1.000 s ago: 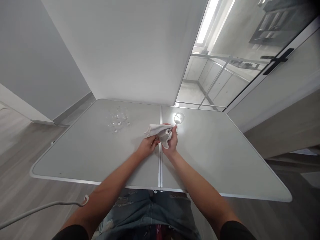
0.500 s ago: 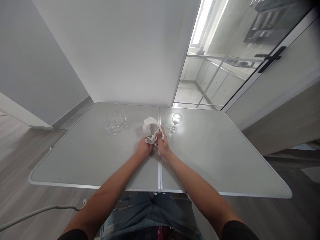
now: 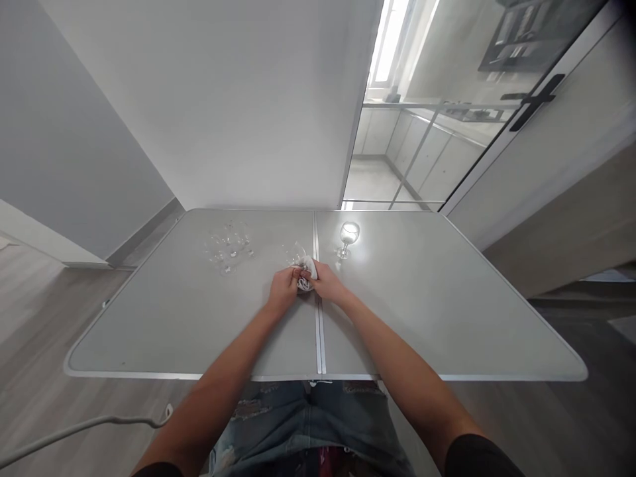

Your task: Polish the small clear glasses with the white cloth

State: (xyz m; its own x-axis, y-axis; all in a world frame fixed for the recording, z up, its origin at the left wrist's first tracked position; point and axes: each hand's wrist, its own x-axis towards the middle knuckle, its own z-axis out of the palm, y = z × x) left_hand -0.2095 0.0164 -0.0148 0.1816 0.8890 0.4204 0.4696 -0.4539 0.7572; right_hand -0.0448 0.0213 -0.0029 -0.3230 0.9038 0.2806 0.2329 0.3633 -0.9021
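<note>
Near the table's middle seam, a clear wine glass [image 3: 294,252] is tilted with its bowl pointing away from me. A white cloth [image 3: 305,285] is bunched around its lower part, hiding the stem and foot. My left hand [image 3: 284,286] is closed on the glass at the cloth's left side. From the right, my right hand [image 3: 326,283] presses the cloth around the glass with bent fingers. Another stemmed glass [image 3: 348,238] stands upright beyond my right hand. Farther left is a group of several clear glasses [image 3: 229,248], whose outlines are faint.
The grey folding table [image 3: 422,311] has a metal seam [image 3: 318,331] down its middle and a metal rim. A white wall [image 3: 248,132] rises behind it. On the right is a glass door with a black handle [image 3: 536,103]. A pale cable [image 3: 99,421] hangs at lower left.
The cloth has moved from the glass's bowl down to its lower part, leaving the bowl bare. Both hands have drawn closer together around it. The view has shifted slightly.
</note>
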